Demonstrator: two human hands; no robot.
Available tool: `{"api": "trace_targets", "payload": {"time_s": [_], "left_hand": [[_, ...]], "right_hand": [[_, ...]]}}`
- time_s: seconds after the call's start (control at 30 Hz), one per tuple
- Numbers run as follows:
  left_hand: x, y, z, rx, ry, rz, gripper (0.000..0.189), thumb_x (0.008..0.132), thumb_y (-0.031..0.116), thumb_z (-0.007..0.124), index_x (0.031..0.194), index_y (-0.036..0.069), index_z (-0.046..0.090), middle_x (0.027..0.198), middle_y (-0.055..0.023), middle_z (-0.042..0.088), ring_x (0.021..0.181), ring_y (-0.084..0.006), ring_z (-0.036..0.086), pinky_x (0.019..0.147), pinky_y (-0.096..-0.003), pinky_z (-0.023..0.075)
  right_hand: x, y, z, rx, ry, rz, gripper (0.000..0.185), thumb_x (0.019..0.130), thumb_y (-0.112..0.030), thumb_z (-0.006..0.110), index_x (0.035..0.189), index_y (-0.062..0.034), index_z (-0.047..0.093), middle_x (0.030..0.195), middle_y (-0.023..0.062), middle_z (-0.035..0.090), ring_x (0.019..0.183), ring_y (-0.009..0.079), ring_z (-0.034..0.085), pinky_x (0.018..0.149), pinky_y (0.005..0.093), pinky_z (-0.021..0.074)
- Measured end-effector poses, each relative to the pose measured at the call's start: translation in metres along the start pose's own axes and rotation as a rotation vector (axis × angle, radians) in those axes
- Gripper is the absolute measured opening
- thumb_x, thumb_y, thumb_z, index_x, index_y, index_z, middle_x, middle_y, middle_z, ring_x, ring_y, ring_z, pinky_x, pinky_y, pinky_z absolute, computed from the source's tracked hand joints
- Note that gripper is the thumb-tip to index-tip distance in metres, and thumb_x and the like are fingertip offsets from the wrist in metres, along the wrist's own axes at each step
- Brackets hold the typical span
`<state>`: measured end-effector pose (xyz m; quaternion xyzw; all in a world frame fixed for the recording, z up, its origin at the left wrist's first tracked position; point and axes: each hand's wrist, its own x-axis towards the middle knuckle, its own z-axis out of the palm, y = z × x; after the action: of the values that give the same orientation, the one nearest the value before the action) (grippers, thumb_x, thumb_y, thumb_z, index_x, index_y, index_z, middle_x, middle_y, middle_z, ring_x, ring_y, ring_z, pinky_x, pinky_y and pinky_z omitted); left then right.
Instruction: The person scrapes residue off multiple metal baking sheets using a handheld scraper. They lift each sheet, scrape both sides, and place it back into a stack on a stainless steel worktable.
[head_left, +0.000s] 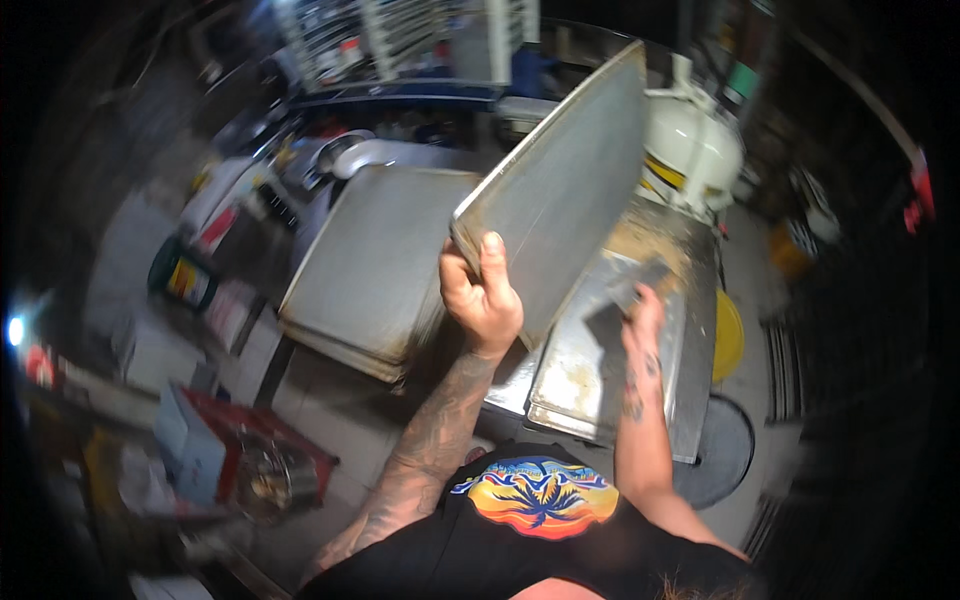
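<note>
My left hand (484, 300) grips the near corner of a metal sheet pan (562, 180), thumb on its face. The pan is held tilted steeply on edge. My right hand (643, 319) is closed on a flat scraper (651, 276), blurred by motion, above a second stack of sheet pans (574, 375). The top pan there bears brownish residue. Loose tan crumbs (652, 244) lie beyond this stack on a metal work table (694, 360). To the left of the raised pan is another stack of sheet pans (367, 262), with browned edges.
A white gas cylinder (694, 146) stands behind the table. A yellow round object (727, 334) and a dark round lid (712, 450) are by its right edge. At lower left is a red and grey machine (240, 457). A green container (182, 274) sits on the cluttered left side.
</note>
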<state>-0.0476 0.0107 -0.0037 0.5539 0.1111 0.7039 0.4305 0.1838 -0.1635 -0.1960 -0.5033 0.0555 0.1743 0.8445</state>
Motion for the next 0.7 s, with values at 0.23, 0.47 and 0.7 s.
{"api": "trace_targets", "payload": {"time_s": [0.23,0.47,0.7], "left_hand": [[0.051,-0.034,-0.142,-0.294,0.211,-0.448,0.019,0.110,0.018,0.058,0.124,0.005,0.060,0.120,-0.0083,0.068,0.106,-0.0176,0.068,0.092,-0.0363,0.0562],[0.079,-0.082,-0.257,-0.084,0.447,-0.596,0.033,0.109,0.024,0.060,0.131,0.000,0.057,0.126,-0.0151,0.068,0.116,-0.0274,0.067,0.098,-0.0431,0.0547],[0.085,-0.129,-0.365,1.416,0.309,-0.019,0.053,0.105,0.041,0.067,0.118,-0.008,0.051,0.119,-0.0184,0.058,0.101,-0.0369,0.060,0.097,-0.0535,0.0477]], "right_hand": [[-0.123,0.004,0.072,0.424,-0.470,0.171,0.046,0.102,-0.022,0.050,0.147,-0.0146,0.052,0.144,0.0153,0.062,0.133,0.0284,0.061,0.103,0.0611,0.0547],[-0.119,0.078,0.172,0.368,-0.542,0.207,0.047,0.097,-0.006,0.057,0.143,-0.0046,0.051,0.126,0.0116,0.064,0.116,0.0282,0.065,0.106,0.0450,0.0534],[-0.080,0.071,0.186,0.050,-0.659,-0.014,0.045,0.095,-0.008,0.067,0.138,-0.0066,0.056,0.121,0.0060,0.066,0.109,0.0190,0.064,0.100,0.0361,0.0519]]}}
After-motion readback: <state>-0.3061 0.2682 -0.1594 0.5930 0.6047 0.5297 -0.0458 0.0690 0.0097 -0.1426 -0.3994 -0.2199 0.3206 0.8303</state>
